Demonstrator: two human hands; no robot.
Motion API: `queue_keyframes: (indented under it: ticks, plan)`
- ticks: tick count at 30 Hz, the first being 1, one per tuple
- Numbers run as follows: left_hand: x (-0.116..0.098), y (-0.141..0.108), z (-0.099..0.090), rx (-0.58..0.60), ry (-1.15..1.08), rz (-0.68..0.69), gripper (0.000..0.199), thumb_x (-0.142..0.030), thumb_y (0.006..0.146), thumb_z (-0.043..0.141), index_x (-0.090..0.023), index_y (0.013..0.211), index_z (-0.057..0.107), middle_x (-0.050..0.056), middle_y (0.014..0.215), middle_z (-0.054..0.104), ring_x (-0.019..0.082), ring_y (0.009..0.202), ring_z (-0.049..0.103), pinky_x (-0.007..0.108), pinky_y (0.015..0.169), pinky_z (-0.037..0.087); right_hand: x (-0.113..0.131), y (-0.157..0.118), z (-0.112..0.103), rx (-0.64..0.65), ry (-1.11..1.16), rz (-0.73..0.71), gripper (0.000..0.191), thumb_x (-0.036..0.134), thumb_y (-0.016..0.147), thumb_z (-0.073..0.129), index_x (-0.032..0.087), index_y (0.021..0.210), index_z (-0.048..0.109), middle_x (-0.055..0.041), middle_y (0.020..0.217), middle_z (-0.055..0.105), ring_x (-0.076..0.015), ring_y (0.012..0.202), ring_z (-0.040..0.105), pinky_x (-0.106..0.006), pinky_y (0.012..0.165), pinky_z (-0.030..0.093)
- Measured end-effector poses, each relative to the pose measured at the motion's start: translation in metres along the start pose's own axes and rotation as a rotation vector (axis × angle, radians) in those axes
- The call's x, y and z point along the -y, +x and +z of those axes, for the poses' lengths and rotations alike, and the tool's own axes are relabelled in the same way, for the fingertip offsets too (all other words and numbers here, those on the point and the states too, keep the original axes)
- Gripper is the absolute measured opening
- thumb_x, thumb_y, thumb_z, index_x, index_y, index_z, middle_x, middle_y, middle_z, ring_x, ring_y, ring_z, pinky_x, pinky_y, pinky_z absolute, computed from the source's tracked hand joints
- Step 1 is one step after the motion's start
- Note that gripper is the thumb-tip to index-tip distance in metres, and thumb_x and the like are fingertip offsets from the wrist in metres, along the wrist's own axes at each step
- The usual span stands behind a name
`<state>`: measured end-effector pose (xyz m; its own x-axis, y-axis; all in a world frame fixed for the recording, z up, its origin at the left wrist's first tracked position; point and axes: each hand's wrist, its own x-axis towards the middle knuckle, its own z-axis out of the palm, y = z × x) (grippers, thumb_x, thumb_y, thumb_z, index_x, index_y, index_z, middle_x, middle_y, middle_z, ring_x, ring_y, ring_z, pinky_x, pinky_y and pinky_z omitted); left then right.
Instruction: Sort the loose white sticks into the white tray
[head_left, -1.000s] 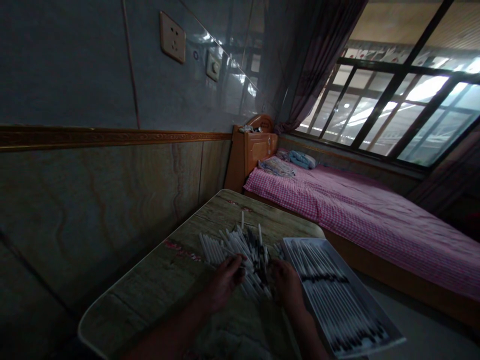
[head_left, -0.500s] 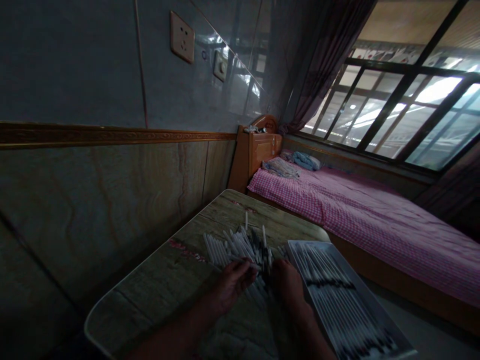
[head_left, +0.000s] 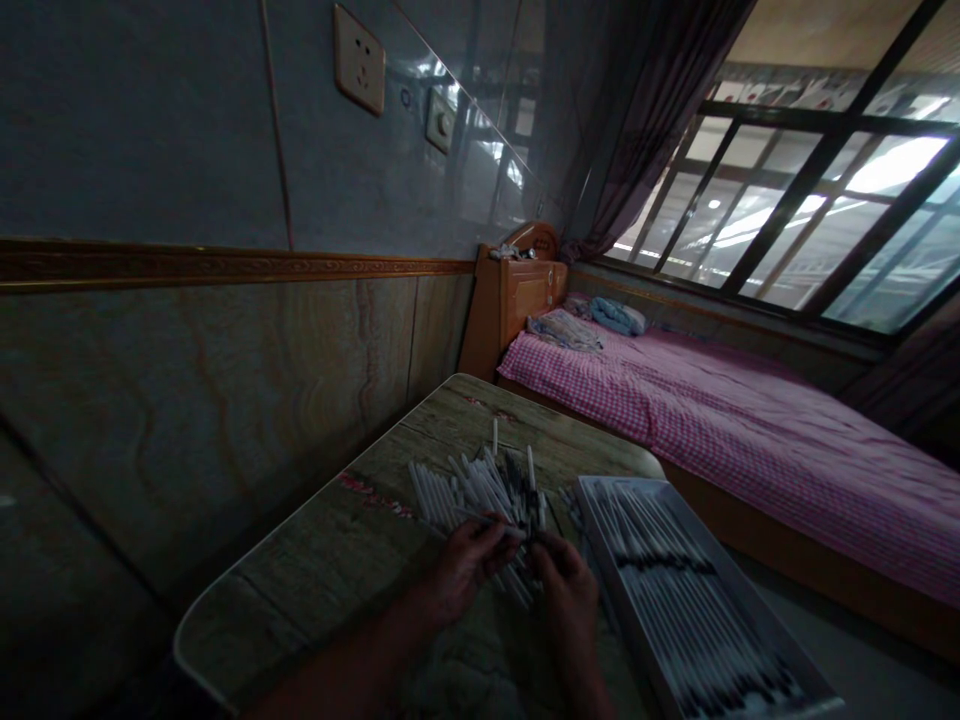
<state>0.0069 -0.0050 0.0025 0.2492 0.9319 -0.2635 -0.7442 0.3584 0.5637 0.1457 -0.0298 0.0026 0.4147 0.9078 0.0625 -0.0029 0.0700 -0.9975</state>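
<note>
My left hand (head_left: pixel 466 565) pinches a white pen barrel (head_left: pixel 511 531), which lies nearly level and points right. At the barrel's right end, my right hand (head_left: pixel 568 590) has its fingertips closed on a small dark pen part (head_left: pixel 535 537); dim light blurs its exact shape. Just beyond both hands a loose pile of white pen barrels (head_left: pixel 480 484) is spread on the table, with dark pieces (head_left: pixel 517 475) among them on the right. Right of my right hand, a shallow tray (head_left: pixel 752 590) holds rows of white pens with black ends (head_left: pixel 675 600).
The table (head_left: pixel 315 590) has a marble-like top and rounded corners. A tiled wall (head_left: pixel 300 370) runs along its left side. Past the far edge stands a bed (head_left: pixel 697 400) with a pink checked sheet and a wooden headboard (head_left: pixel 525 295). A window (head_left: pixel 795 200) is behind it.
My right hand has moved left from beside the tray and pile to the end of the pen barrel. My left hand stays nearly in place with the barrel.
</note>
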Motion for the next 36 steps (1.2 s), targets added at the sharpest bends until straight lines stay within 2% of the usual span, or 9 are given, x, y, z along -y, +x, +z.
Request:
queue_keyframes:
  ticks: [8,16,30,33,36]
  plan:
    - [0.002,0.001,-0.001,0.004,0.046,0.006,0.034,-0.026,0.055,0.089,-0.014,0.08,0.068,0.004,0.077,0.074,0.016,0.074,0.07,0.025,0.07,0.056,-0.003,-0.002,0.001,0.02,-0.044,0.004,0.031,0.041,0.062,0.071,0.017,0.081,0.072,-0.0065,0.077,0.073,-0.0212,0.071,0.067,-0.03,0.063,0.053]
    - [0.001,0.0,0.0,-0.016,0.108,0.037,0.041,-0.03,0.049,0.091,-0.014,0.078,0.068,0.004,0.075,0.073,0.017,0.071,0.069,0.028,0.07,0.056,-0.003,-0.003,-0.008,0.048,-0.368,-0.159,0.028,0.041,0.072,0.06,0.02,0.085,0.072,-0.0072,0.086,0.074,-0.023,0.083,0.068,-0.031,0.074,0.052]
    - [0.002,-0.007,0.004,-0.019,0.17,0.075,0.04,-0.036,0.051,0.089,-0.013,0.076,0.068,0.005,0.072,0.073,0.018,0.068,0.068,0.028,0.065,0.053,-0.008,-0.009,-0.007,0.116,-0.521,-0.323,0.024,0.041,0.086,0.048,0.023,0.084,0.064,-0.0044,0.079,0.07,-0.0197,0.073,0.065,-0.028,0.066,0.049]
    - [0.006,-0.005,0.002,-0.024,0.198,0.084,0.04,-0.036,0.053,0.088,-0.013,0.078,0.067,0.005,0.071,0.073,0.019,0.065,0.068,0.029,0.063,0.053,-0.019,-0.011,-0.008,0.099,-0.657,-0.399,0.031,0.041,0.094,0.038,0.024,0.078,0.059,-0.0037,0.072,0.064,-0.0191,0.064,0.06,-0.029,0.061,0.046]
    - [0.009,-0.003,0.0,-0.014,0.222,0.089,0.042,-0.038,0.055,0.087,-0.014,0.081,0.066,0.005,0.071,0.073,0.018,0.062,0.068,0.029,0.061,0.052,-0.036,-0.011,-0.013,0.077,-0.812,-0.518,0.037,0.04,0.097,0.029,0.024,0.083,0.06,-0.0069,0.078,0.065,-0.0207,0.068,0.06,-0.032,0.063,0.045]
